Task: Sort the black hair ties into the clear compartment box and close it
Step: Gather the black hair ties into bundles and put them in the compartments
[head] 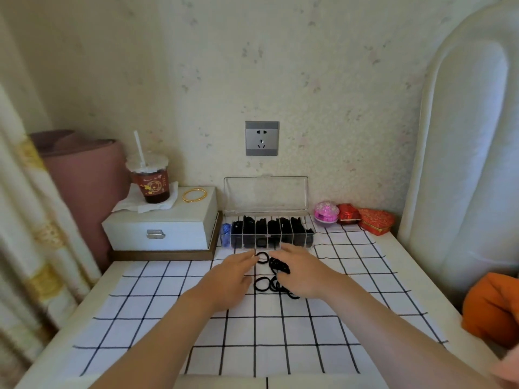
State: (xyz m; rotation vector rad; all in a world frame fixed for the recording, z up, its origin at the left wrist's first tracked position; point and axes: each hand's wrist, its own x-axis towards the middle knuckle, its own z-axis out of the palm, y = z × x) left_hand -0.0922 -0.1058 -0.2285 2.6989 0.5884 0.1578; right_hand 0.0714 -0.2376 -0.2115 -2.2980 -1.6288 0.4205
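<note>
Flat and straight-fingered, your left hand (pixel 233 275) touches the loose black hair ties (pixel 278 265); whether your right hand (pixel 304 275) pinches any is hidden. The clear compartment box (pixel 247 240) at the tabletop's back edge looks mostly filled. This pile and the raised lid (pixel 265 195) remain.

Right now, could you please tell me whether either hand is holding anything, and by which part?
Cannot tell. The left hand lies open, fingertips at the edge of one hair tie; the right hand covers the loose hair ties, hiding any grip.
</note>
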